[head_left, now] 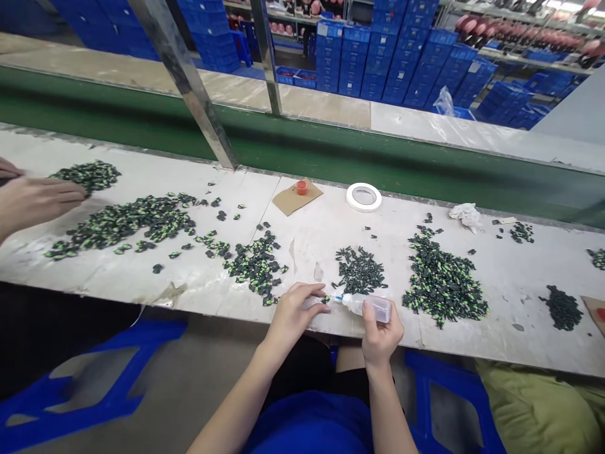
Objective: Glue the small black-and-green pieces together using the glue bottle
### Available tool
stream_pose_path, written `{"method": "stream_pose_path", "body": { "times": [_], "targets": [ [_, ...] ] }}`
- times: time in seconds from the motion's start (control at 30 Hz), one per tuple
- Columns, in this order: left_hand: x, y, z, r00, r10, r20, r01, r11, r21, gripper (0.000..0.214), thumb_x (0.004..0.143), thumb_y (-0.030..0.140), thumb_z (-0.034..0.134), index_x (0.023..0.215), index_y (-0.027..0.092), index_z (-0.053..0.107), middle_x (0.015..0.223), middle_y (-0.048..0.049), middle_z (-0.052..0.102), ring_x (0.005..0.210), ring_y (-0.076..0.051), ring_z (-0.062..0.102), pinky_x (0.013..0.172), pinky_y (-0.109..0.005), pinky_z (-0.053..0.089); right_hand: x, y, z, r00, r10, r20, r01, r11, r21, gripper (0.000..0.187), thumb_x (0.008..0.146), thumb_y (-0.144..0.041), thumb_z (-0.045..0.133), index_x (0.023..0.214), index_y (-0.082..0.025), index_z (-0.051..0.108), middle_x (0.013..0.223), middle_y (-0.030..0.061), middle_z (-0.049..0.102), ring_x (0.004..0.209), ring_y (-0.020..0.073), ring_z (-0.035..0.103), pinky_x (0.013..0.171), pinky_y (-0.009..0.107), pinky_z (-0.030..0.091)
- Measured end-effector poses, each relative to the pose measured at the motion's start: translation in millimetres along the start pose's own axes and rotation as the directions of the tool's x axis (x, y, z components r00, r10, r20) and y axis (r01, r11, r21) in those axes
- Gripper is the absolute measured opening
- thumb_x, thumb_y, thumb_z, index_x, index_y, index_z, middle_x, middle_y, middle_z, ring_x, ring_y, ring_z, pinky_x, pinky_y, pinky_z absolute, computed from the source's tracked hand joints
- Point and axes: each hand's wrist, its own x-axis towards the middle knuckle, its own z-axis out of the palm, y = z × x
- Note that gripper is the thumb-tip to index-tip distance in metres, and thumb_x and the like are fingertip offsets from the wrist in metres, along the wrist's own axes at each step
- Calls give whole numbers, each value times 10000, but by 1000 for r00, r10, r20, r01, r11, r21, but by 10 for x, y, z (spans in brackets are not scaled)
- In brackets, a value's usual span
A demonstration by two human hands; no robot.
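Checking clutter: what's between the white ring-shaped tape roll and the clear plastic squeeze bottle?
Head view: a pile of small black parts lies between the tape roll and the squeeze bottle in the right hand, with loose black pieces toward the roll.

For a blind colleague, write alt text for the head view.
A right hand holds a translucent bottle, its nozzle toward a small part in the left hand. Piles of dark parts lie along a pale table, with a roll of tape beyond.
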Motion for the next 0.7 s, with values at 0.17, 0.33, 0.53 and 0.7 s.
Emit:
{"method": "stream_pose_path", "body": {
  "times": [0.17,0.33,0.53,0.7],
  "targets": [
    [102,86,-202,946,171,277,-196,978,65,278,863,127,586,1100,240,676,1044,-74,708,1026,-231,608,885,-394,543,23,72,-7,979,173,-106,-141,957,255,292,761,-434,675,720,-150,624,600,0,590,546,147,552,512,251,433],
    [209,68,-241,853,299,427,-360,931,67,403,890,20,414,1131,225,663,1104,-73,704,1080,-217,567,934,-393,505,37,134,-4,935,311,-168,-219,884,413,300,734,-437,687,740,-144,626,639,13,600,547,143,550,475,239,416],
    [138,52,-170,920,256,296,-297,949,103,188,924,207,531,1024,211,690,885,-64,722,876,-200,628,780,-337,535,7,68,-26,980,161,-119,-132,967,218,281,755,-430,673,707,-158,620,590,1,593,547,150,554,524,261,452],
    [77,20,-120,955,240,174,-249,968,29,166,891,213,593,1016,202,702,914,-71,724,910,-199,647,804,-335,556,-24,52,-40,1000,-9,-28,9,1000,7,269,773,-421,663,693,-168,619,549,-10,592,497,142,536,498,247,426]
  ]
}}
